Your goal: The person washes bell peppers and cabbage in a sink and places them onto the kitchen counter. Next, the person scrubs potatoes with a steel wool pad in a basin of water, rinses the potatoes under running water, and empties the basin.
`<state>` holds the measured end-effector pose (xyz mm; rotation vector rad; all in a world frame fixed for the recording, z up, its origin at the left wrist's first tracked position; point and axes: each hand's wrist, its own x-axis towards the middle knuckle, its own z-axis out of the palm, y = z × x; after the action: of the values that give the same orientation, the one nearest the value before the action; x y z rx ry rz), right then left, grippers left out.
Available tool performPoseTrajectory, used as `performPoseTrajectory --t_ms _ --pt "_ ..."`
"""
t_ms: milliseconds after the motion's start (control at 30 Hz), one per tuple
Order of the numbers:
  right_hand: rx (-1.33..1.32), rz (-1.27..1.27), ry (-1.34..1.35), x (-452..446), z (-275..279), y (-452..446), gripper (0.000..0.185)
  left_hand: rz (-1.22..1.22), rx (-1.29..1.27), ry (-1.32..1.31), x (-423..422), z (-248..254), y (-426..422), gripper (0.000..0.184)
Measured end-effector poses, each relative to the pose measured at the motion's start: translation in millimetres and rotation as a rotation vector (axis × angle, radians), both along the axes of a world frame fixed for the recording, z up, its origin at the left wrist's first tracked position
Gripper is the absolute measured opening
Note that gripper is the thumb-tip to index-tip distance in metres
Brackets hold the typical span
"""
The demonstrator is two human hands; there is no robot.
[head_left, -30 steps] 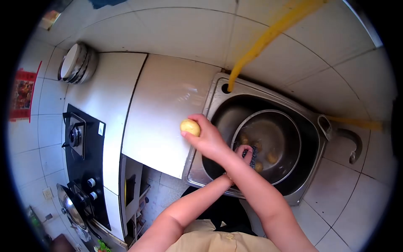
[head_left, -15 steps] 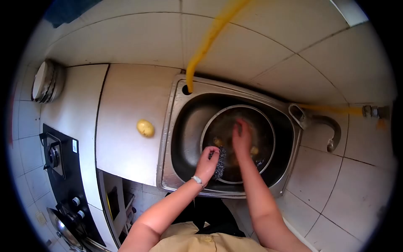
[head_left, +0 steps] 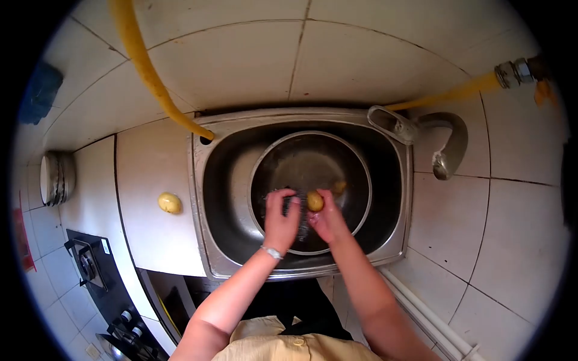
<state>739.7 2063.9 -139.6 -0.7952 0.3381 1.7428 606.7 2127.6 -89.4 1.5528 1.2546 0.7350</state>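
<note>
My right hand (head_left: 328, 218) grips a yellow potato (head_left: 315, 201) over a round metal basin (head_left: 363, 162) of water. Just left of it, my left hand (head_left: 282, 218) has its fingers curled around a dark, mesh-like scrubber (head_left: 303, 224), which lies between the two hands. Another potato (head_left: 340, 186) is dimly visible in the water behind my right hand. The basin sits inside the steel sink (head_left: 200, 222). On the white counter (head_left: 158, 155) left of the sink lies one more potato (head_left: 169, 203).
A curved faucet (head_left: 451, 144) stands at the sink's back right corner. A yellow hose (head_left: 147, 69) runs into a hole at the back left corner. Stacked bowls (head_left: 58, 178) and a black gas stove (head_left: 96, 271) are further left. White pipes (head_left: 430, 319) run at the lower right.
The potato that my right hand held was set down on the counter. That hand went back into the basin and now holds another potato, close to my left hand. The view has shifted.
</note>
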Motion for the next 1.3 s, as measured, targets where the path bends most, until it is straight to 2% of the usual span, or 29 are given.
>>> performPoseTrajectory --t_ms 33,67,100,133,167,200,233,267,333,367,400,467,500,533,600,633,667,700,767,800,833,967,1033,1067,1133,1167,1233,1267,1300 --pt "-0.156 -0.165 -0.163 -20.6 15.4 4.2 0.024 -0.128 0.142 -0.002 13.9 9.5 -5.9 0.024" --pt "-0.311 -0.330 -0.325 -31.7 31.0 8.2 0.024 -0.218 0.236 0.110 25.4 27.4 -10.2 0.023" --pt "-0.340 -0.376 -0.362 -29.6 45.5 10.8 0.023 -0.239 0.184 0.111 30.6 20.5 -7.6 0.023" --pt "-0.339 -0.381 -0.362 -25.5 44.5 6.1 0.023 -0.259 0.133 0.112 38.0 12.2 -0.4 0.023" --pt "-0.319 -0.268 -0.461 -19.9 41.4 -3.3 0.022 -0.267 0.134 0.112 44.5 3.9 8.6 0.023" --pt "-0.301 -0.152 -0.559 -14.9 39.6 -12.8 0.022 -0.332 -0.116 0.112 50.6 -0.6 19.3 0.023" --pt "-0.285 -0.140 -0.476 -9.7 37.2 -18.2 0.018 -0.389 -0.363 0.111 54.6 -2.3 23.8 0.023" --pt "-0.282 -0.141 -0.478 -8.1 34.0 -19.9 0.018 -0.389 -0.360 0.110 56.5 0.0 15.9 0.023" --pt "-0.225 -0.392 -0.547 -9.7 33.0 -18.1 0.014 -0.316 0.046 0.115 58.8 19.8 -15.0 0.021" --pt "-0.225 -0.397 -0.542 -10.1 30.2 -17.6 0.014 -0.245 0.170 0.137 61.1 33.4 -27.2 0.020" --pt "-0.211 -0.377 -0.631 -13.3 25.9 -21.3 0.014 -0.255 0.166 0.145 59.9 28.7 -25.3 0.020" --pt "-0.175 -0.320 -0.819 -15.4 20.1 -27.4 0.014 -0.297 -0.138 0.123 63.4 9.0 -8.6 0.021" --pt "-0.286 -0.250 -0.622 -11.0 46.7 -23.2 0.014 -0.280 -0.275 0.193 70.1 0.7 2.0 0.019" --pt "-0.281 -0.246 -0.622 -11.0 54.8 -22.3 0.014 -0.274 -0.272 0.193 71.3 -1.8 7.6 0.019" --pt "-0.349 -0.171 -0.651 -10.4 61.3 -21.5 0.015 -0.376 -0.202 0.147 72.7 -4.7 14.3 0.019" --pt "-0.259 -0.265 -0.655 -8.7 56.5 -24.6 0.015 -0.316 -0.011 0.150 71.0 10.4 -7.3 0.019" --pt "-0.164 -0.357 -0.659 -4.1 45.4 -26.9 0.015 -0.272 0.070 0.083 67.4 18.1 -31.3 0.020" --pt "-0.101 -0.259 -0.829 2.2 36.0 -23.3 0.014 -0.240 0.033 0.076 66.9 21.7 -35.5 0.020" --pt "-0.141 -0.266 -0.796 -5.5 27.6 -33.8 0.015 -0.208 -0.004 0.069 68.6 17.6 -27.8 0.020" --pt "-0.179 -0.262 -0.769 -6.9 33.8 -35.0 0.016 -0.285 -0.165 0.114 73.6 4.2 -10.1 0.020" --pt "-0.281 -0.142 -0.687 -0.4 58.5 -32.9 0.018 -0.357 -0.324 0.159 76.8 -4.7 0.6 0.020" --pt "-0.295 -0.184 -0.676 -6.4 54.1 -33.4 0.015 -0.330 -0.385 0.161 67.8 -30.5 4.4 0.021" --pt "-0.133 0.022 -0.792 -18.0 64.9 -26.5 0.016 -0.288 -0.378 0.288 50.9 -50.7 22.4 0.021" --pt "-0.057 -0.005 -0.527 -20.6 80.2 -22.0 0.016 -0.286 -0.380 0.283 47.3 -55.8 28.1 0.021" --pt "-0.003 -0.091 -0.353 -9.1 75.6 -16.0 0.019 -0.242 0.058 0.228 43.9 -55.7 37.4 0.025" --pt "-0.019 -0.152 -0.275 -2.9 70.3 -15.8 0.019 -0.249 0.060 0.230 43.4 -54.4 37.9 0.025" --pt "-0.032 -0.240 -0.165 6.9 50.4 -19.5 0.025 -0.257 0.315 0.548 40.7 -48.6 40.2 0.028" --pt "-0.032 -0.237 -0.168 8.3 40.0 -22.9 0.025 -0.255 0.313 0.546 35.4 -58.0 39.8 0.028" --pt "-0.085 -0.258 -0.112 10.6 34.2 -24.3 0.026 -0.491 0.256 0.626 27.6 -76.6 40.9 0.028"
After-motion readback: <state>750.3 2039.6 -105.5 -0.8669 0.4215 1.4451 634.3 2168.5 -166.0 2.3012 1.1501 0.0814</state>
